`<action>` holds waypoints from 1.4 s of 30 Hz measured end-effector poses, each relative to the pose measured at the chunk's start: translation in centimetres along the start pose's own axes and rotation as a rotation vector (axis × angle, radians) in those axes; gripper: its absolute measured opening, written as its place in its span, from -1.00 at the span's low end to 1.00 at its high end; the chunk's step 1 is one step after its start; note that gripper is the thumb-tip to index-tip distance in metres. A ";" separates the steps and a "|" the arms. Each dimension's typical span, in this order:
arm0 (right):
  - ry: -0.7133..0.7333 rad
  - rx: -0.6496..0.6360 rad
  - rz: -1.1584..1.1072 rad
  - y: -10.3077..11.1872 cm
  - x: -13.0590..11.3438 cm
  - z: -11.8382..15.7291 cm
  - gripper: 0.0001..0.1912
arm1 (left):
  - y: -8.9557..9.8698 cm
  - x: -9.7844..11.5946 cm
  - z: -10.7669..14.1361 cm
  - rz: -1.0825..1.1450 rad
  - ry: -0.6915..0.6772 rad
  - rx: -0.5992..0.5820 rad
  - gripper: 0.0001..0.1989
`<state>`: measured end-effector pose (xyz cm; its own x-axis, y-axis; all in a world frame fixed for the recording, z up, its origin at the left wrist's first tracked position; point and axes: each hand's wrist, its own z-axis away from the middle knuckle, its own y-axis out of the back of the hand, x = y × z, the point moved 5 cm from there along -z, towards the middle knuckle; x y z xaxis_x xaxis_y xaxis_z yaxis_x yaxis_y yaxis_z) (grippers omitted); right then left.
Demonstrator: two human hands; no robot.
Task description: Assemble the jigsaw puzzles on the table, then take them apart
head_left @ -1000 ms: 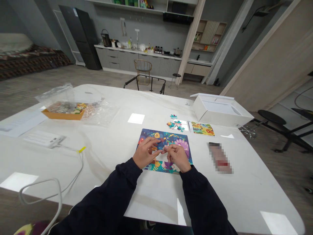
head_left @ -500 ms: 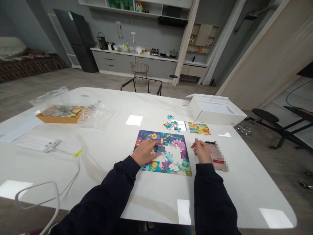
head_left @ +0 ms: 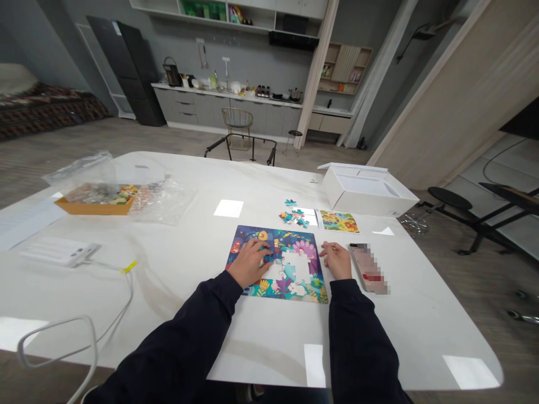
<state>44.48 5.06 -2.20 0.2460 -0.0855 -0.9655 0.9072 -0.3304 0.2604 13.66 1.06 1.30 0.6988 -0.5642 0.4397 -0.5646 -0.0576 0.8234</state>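
Colourful jigsaw puzzle lying flat, white gap right of centre; loose teal-orange pieces beyond, seemingly few.

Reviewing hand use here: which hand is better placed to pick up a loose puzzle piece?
Probably the right hand: it sits free at the right edge of the jigsaw puzzle, holding nothing visible, close to the loose pieces. The left hand is down on the puzzle.

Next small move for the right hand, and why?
Probably reach for the loose teal-and-orange jigsaw pieces above the board. The right hand appears empty beside the colourful cardboard puzzle board, whose white gap is unfilled, while the left hand rests on the board.
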 end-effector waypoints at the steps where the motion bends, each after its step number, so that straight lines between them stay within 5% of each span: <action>1: -0.001 -0.002 0.004 0.0 0.0 0.0 -0.54 | 0.0 0.0 0.0 -0.003 0.006 0.000 -0.78; 12: -0.006 -0.010 0.026 -0.2 0.0 0.0 -0.53 | 0.0 1.2 0.2 0.038 -0.042 -0.085 -0.79; 23: -0.031 0.128 0.048 0.1 0.6 -0.3 -0.63 | 0.5 2.0 -0.4 -0.053 0.032 -0.185 -0.80; 29: 0.011 0.172 0.074 0.1 0.7 -0.4 -0.57 | 0.5 -1.3 -6.3 0.000 0.208 -0.034 -0.77; 35: 0.042 0.193 0.076 0.2 0.7 -0.5 -0.53 | -3.1 -3.8 -13.9 -0.048 0.431 0.014 -0.54; 38: 0.042 0.203 0.074 0.3 0.7 -0.5 -0.55 | -4.7 -3.6 -15.4 -0.074 0.446 0.022 -0.50; 42: 0.036 0.212 0.068 0.3 0.7 -0.6 -0.58 | -5.4 -3.4 -15.9 -0.067 0.412 0.014 -0.72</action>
<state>45.11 5.44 -2.85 0.3201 -0.0819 -0.9438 0.7970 -0.5154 0.3150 21.28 16.43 1.09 0.8497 -0.1821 0.4948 -0.5161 -0.0953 0.8512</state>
